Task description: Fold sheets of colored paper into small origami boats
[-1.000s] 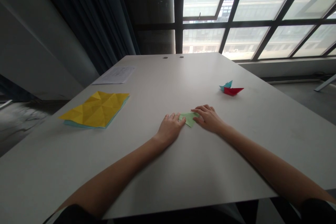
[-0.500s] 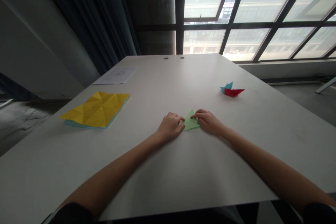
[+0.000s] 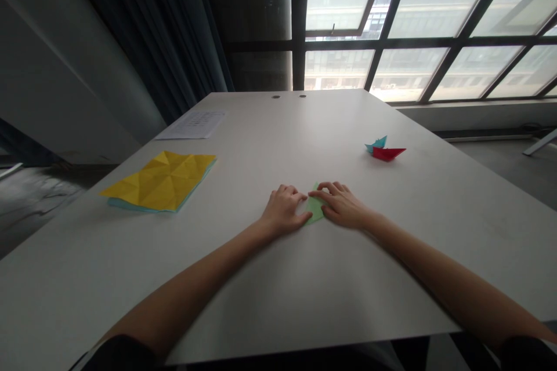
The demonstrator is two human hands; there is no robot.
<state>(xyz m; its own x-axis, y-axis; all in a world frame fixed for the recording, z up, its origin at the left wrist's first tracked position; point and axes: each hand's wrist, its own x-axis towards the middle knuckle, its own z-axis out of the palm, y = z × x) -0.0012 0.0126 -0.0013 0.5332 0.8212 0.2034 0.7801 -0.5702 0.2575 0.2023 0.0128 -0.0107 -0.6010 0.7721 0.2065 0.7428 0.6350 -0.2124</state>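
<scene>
A small light-green piece of folded paper (image 3: pixel 314 209) lies on the white table between my two hands, partly hidden by them. My left hand (image 3: pixel 285 208) is at its left side, thumb on the near left corner, index finger bent and apart from the thumb. From the right, my right hand (image 3: pixel 343 204) rests over the sheet, fingers spread, with the index finger reaching across its upper part and the thumb on its right side. Neither hand is closed around the paper.
At the left lies a creased yellow sheet (image 3: pixel 163 181) on light-blue paper (image 3: pixel 143 207). A printed page (image 3: pixel 194 125) is farther back. To the right, a red paper boat (image 3: pixel 388 153) touches or overlaps a blue one (image 3: pixel 378 144). Windows stand beyond the table (image 3: pixel 278 313).
My right hand has spread its fingers and moved its index finger leftward across the green paper. The left thumb has shifted toward the near corner, and the paper has turned slightly.
</scene>
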